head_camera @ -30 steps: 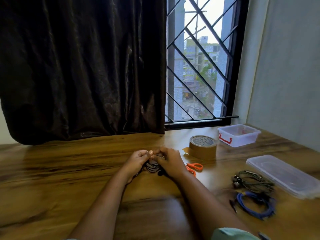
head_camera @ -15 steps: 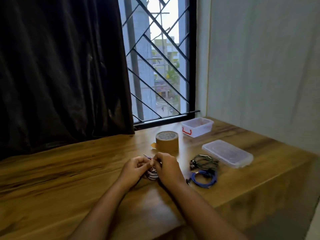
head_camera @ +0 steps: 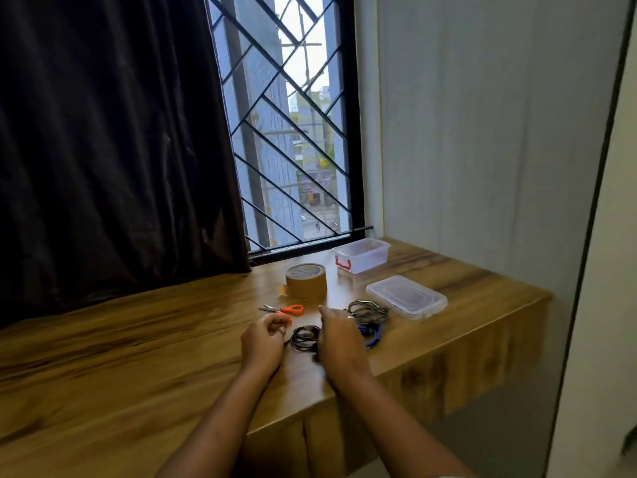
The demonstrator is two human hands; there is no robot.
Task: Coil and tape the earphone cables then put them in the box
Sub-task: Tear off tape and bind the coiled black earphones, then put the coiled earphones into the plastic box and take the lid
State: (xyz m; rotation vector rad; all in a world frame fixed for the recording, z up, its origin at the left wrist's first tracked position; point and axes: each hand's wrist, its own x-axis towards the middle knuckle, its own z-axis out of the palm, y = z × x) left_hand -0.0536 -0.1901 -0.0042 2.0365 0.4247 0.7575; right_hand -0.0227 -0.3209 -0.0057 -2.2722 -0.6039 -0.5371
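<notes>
Black earphone coil [head_camera: 305, 338] lies flat on the desk [head_camera: 138, 357], near the front edge, btwn the two hands. It's a roughly round loop, approx as wide as deep, so no clear long axis or pointing end.

L hand [head_camera: 263, 343] sits just left of the coil, fingers curled in w/ thumb on top. Can't tell if it pinches anything. R hand [head_camera: 339, 339] is at the coil's right edge, back of hand up, covering that side. Its fingers are mostly hidden, so can't tell if it grips the coil or only touches it.

Just behind the R hand a dark coil [head_camera: 368, 310] lies flat. A blue coil [head_camera: 375, 334] is partly hidden by the hand. Orange scissors [head_camera: 286, 309] lie behind the L hand, long axis left-right, tips left, handles right. Further back the tape roll [head_camera: 306, 281] rests flat, hole up, w/ a loose tab at its left.

Clear box [head_camera: 362, 257] stands open by the window, red latch on its near-left end. Its lid [head_camera: 406, 297] lies flat, apart from it, just beside the dark coil.

The desk is wood-grain, grain running left-right, and ends in a corner on the right by the pale wall [head_camera: 482, 132]. A dark curtain [head_camera: 103, 150] covers the left. A black window grille [head_camera: 286, 132] w/ diagonal bars shows bldgs outside.
</notes>
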